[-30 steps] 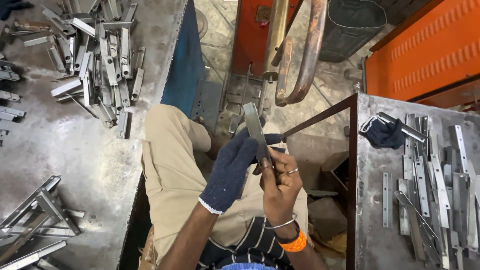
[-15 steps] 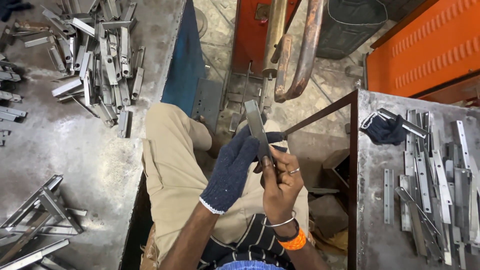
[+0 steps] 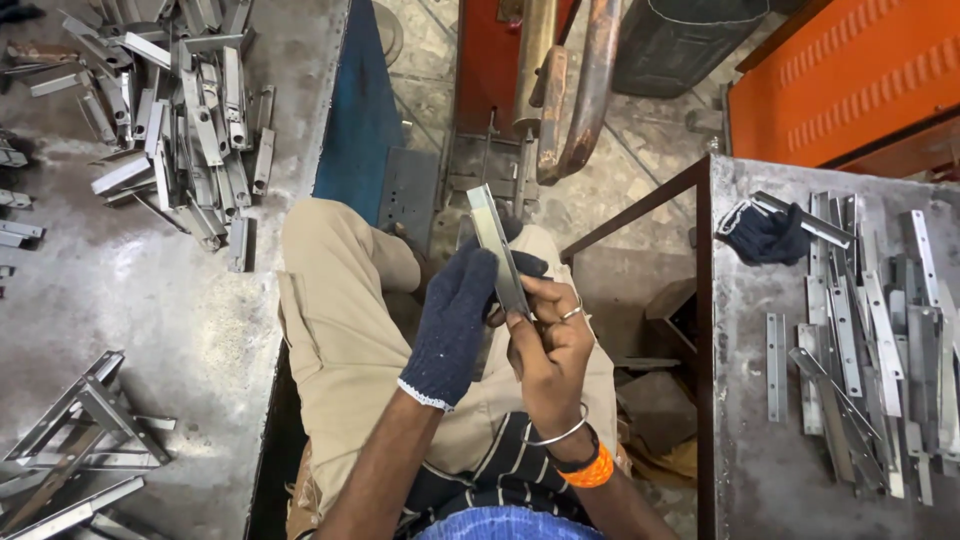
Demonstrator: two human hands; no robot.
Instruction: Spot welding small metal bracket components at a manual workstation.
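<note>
Steel strip (image 3: 497, 250) stands tilted above my lap, gripped low down between my gloved left hand (image 3: 455, 320) and my bare right hand (image 3: 548, 345), both sets of fingers clenched on it. If my bare fingers slide along its edge, I reckon a cut is likely; a loose grip could drop it onto my legs. The lower end is hidden behind my hands, and I cannot tell whether it is one piece or two
</note>
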